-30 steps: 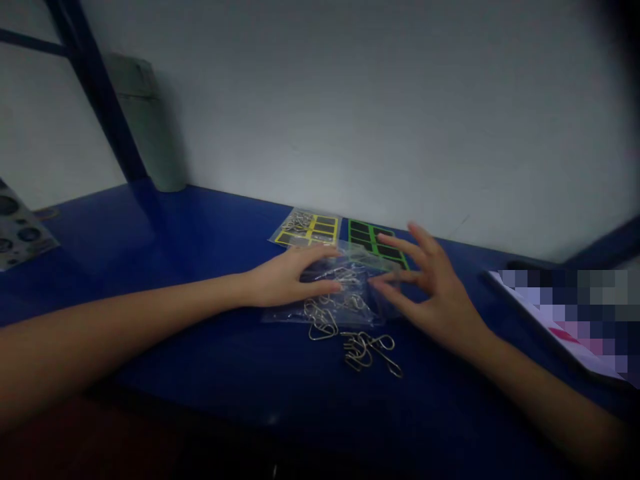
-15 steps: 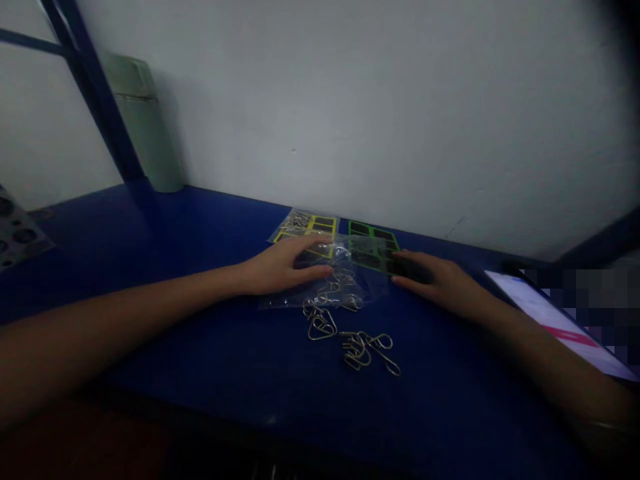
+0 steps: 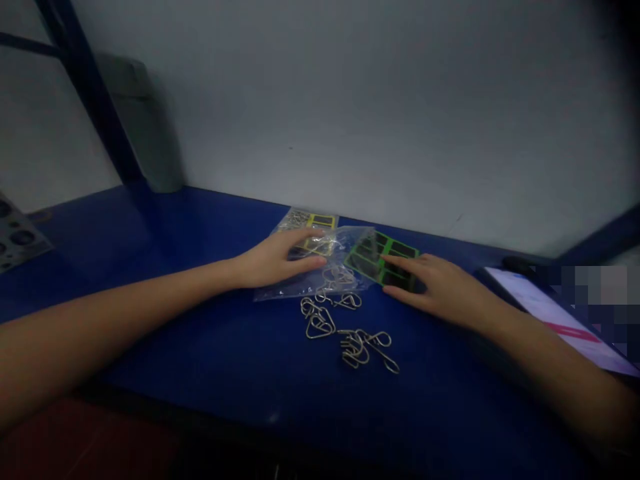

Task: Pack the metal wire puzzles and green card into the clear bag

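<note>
My left hand [image 3: 280, 260] holds a clear plastic bag [image 3: 290, 288] on the blue table, thumb and forefinger apart over it; the other fingers are hidden. Its film rises to the right and overlaps a dark card with green borders [image 3: 400, 248]. My right hand [image 3: 435, 287] grips this card by its near right part, forefinger on top and thumb at the near edge. Bent metal wire pieces, some linked, show through the bag and around its near edge [image 3: 347, 301]. Closer to me lie a linked wire pair [image 3: 319, 323] and another wire cluster [image 3: 367, 350].
Behind the bag lies another bag [image 3: 299, 219] with metal pieces and a yellow-bordered card [image 3: 321, 220]. A lit screen [image 3: 545, 320] is at the right. A grey-green cylinder [image 3: 150, 140] stands by the wall beside a blue post [image 3: 97, 100]. A patterned object [image 3: 20, 237] is far left.
The green-bordered card has turned and come toward me and right, with my right hand on it. My left hand and the bag have shifted slightly left, and more wire pieces lie uncovered.
</note>
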